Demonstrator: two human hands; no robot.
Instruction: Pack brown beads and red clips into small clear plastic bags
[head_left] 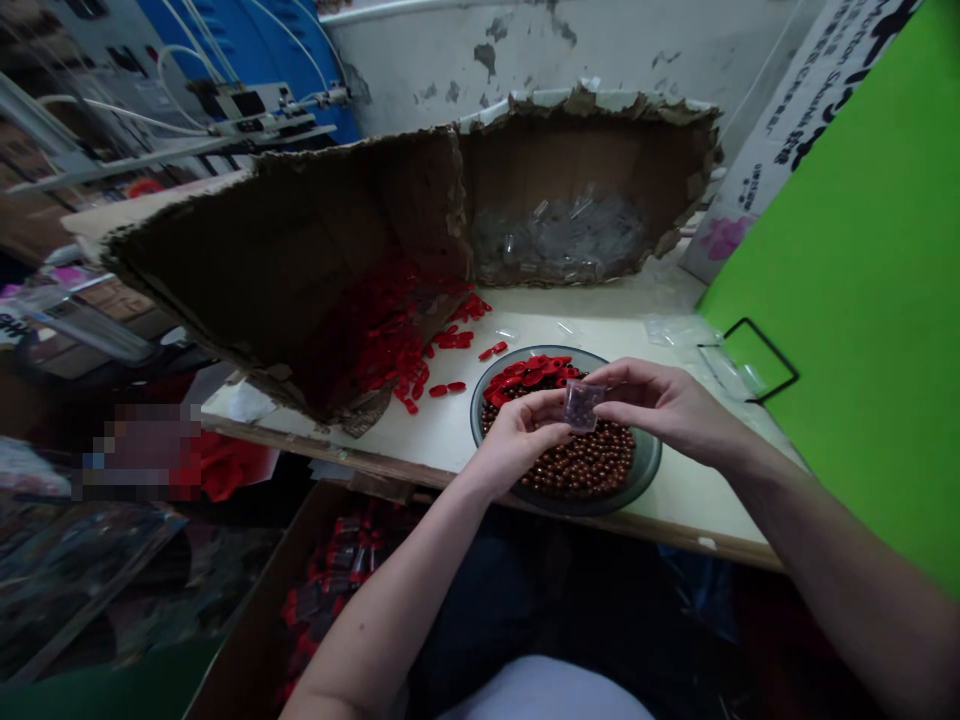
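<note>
Pinching a small clear plastic bag [583,405] from both sides, the left hand [521,435] and the right hand [660,400] meet just above a shallow grey dish [643,475]. Both hands are closed on the bag by the fingertips, wrists bent inward, with the forearms reaching in from either side. The dish holds a mound of round brown beads [577,465], with glossy red pieces [525,372] heaped at its far side. It stands on the cream worktop [442,440]. Beyond it, a torn cardboard box [585,160] holds clear plastic bags [559,240] in its far part, and more red pieces [390,340] lie in its near part and spill onto the worktop. Below the worktop's edge, another cardboard box [259,640] holds red-and-dark items [337,560].
</note>
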